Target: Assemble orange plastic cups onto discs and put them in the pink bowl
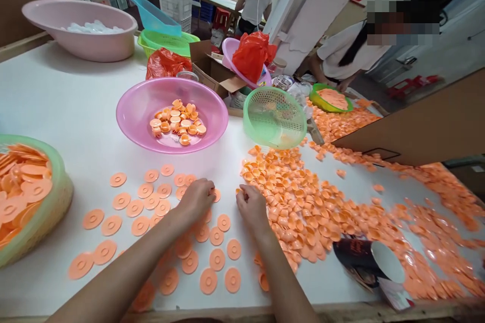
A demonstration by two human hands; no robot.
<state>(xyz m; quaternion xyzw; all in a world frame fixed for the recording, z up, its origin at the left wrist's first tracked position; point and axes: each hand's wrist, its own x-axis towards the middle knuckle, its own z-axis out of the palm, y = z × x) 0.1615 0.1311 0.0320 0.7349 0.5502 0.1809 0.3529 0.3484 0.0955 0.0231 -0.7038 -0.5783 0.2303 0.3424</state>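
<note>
My left hand [197, 201] is closed low over the table, fingers bent inward. An orange disc [217, 195] shows at its fingertips; whether the fingers grip it is hidden. Across a small gap, my right hand [252, 207] pinches a small orange cup-shaped piece [238, 191], mostly covered by the fingers. Flat orange discs with a raised ring, such as this disc [217, 259], lie spread beneath and around my left forearm. Beside my right hand is a heap of small orange cup-shaped pieces [299, 207]. Beyond both hands, a pink basin [131, 123] holds several joined orange pieces.
A green basket [62, 199] full of discs stands at the left. Behind are a green strainer [275, 116], a pale pink basin [91, 48] and a cardboard box [208, 70]. A dark mug [354, 257] lies sideways at right. A person [352, 48] works across the table.
</note>
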